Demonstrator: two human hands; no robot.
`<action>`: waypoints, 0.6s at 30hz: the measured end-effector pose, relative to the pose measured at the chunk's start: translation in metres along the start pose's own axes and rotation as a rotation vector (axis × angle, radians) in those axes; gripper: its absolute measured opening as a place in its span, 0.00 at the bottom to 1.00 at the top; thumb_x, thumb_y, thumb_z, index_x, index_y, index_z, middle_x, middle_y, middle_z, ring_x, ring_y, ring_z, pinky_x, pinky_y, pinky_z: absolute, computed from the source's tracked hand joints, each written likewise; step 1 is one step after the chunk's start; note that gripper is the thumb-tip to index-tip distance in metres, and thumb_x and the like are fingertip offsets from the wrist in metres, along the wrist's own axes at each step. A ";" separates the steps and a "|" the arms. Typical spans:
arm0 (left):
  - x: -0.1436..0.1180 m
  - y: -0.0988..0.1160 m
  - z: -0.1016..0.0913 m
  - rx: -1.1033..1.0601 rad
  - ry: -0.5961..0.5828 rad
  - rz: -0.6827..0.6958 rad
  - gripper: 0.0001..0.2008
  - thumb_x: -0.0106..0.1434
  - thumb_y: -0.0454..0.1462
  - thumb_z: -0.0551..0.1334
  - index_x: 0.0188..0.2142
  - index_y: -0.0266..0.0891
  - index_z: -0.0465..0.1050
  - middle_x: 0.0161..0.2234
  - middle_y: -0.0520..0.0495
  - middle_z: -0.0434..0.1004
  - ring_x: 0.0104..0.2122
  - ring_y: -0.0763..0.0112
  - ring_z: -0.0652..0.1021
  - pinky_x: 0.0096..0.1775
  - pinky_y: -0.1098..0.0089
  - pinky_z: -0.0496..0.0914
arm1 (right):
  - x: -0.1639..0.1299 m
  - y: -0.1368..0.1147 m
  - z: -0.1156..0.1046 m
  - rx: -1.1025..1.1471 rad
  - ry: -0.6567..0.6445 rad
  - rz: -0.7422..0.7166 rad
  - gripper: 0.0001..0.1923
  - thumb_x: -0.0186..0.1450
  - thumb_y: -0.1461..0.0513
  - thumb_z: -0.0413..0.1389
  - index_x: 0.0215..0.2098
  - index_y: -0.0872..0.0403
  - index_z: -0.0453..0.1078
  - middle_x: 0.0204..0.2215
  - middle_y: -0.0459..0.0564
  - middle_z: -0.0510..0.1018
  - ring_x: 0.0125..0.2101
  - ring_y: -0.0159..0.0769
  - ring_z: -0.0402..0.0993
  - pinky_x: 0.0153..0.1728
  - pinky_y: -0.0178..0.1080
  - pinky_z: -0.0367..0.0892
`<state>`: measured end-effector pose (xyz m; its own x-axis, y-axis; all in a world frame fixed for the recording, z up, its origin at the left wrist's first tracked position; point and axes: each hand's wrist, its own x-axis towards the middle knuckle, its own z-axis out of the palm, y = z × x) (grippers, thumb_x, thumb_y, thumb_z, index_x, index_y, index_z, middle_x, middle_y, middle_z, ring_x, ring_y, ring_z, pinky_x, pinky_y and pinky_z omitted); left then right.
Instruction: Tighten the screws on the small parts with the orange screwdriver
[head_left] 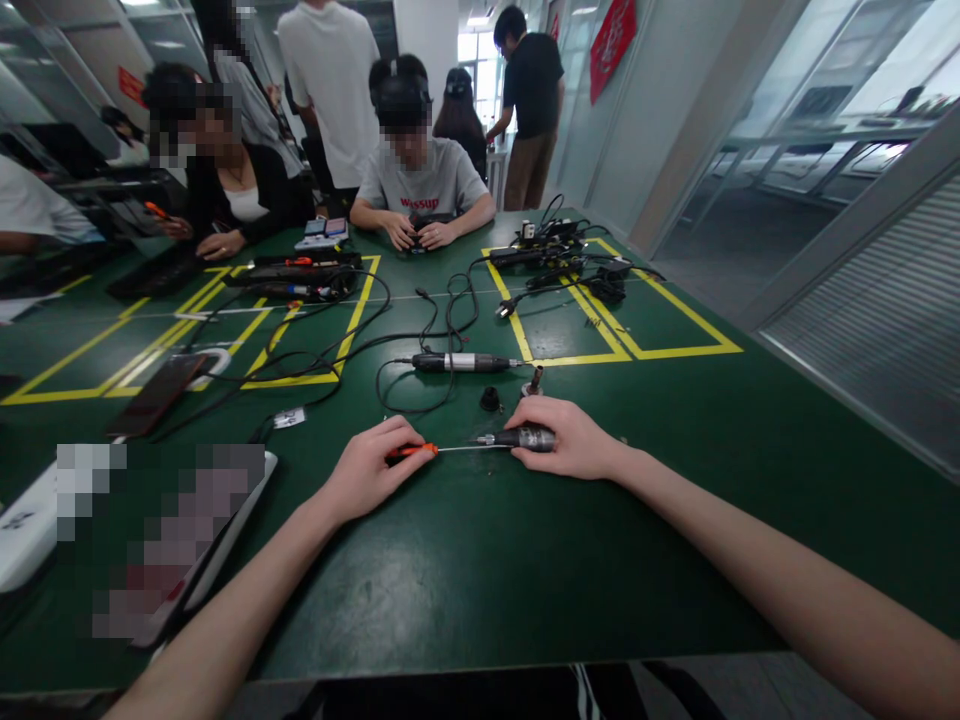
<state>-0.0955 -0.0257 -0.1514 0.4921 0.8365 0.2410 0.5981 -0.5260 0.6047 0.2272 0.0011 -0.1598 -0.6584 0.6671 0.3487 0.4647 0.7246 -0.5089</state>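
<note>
My left hand (371, 470) is closed in a pinch on the orange handle of a thin screwdriver (427, 450). Its bare shaft runs level, left to right, straight toward my right hand (574, 440). That hand is wrapped around a short dark cylindrical tool part (525, 437), pressed down on the green table (465, 580). The part's long axis lies in line with the shaft, nose toward the screwdriver tip. Tip and nose appear to meet; whether the tip is seated inside I cannot tell. Both hands sit level with each other, the part lying right of the screwdriver, so the right hand is the nearer to it.

Just beyond the part stand a small black cap (490, 400) and a small metal collet piece (534, 381), apart from each other. Farther beyond lies a corded rotary handpiece (461, 362), parallel to the screwdriver. Yellow tape lines (637, 352) mark bays on the table beyond that.

Across the table a seated person (420, 180) handles a dark object. Others sit and stand behind. Glass partitions line the right side.
</note>
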 end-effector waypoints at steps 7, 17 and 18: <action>0.002 0.002 0.000 -0.005 0.001 -0.004 0.11 0.72 0.44 0.60 0.41 0.41 0.78 0.36 0.48 0.80 0.35 0.67 0.79 0.39 0.69 0.71 | 0.001 -0.003 0.000 -0.009 -0.005 0.002 0.07 0.64 0.61 0.62 0.41 0.54 0.74 0.36 0.52 0.81 0.35 0.40 0.77 0.38 0.41 0.72; -0.001 0.000 0.000 -0.002 -0.003 0.021 0.09 0.70 0.41 0.61 0.40 0.40 0.77 0.37 0.47 0.80 0.35 0.67 0.80 0.39 0.69 0.72 | 0.001 0.000 0.002 -0.011 0.014 -0.009 0.07 0.64 0.61 0.62 0.40 0.54 0.74 0.36 0.50 0.81 0.35 0.39 0.77 0.37 0.41 0.71; -0.001 -0.001 0.000 0.001 -0.003 0.022 0.10 0.71 0.42 0.61 0.40 0.40 0.78 0.37 0.47 0.80 0.36 0.67 0.80 0.39 0.69 0.72 | 0.001 0.000 0.002 -0.009 0.015 -0.007 0.07 0.64 0.61 0.62 0.40 0.54 0.74 0.36 0.50 0.81 0.35 0.39 0.77 0.37 0.41 0.71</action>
<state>-0.0964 -0.0260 -0.1516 0.5068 0.8244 0.2521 0.5876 -0.5443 0.5987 0.2253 0.0009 -0.1614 -0.6530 0.6643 0.3638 0.4655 0.7309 -0.4990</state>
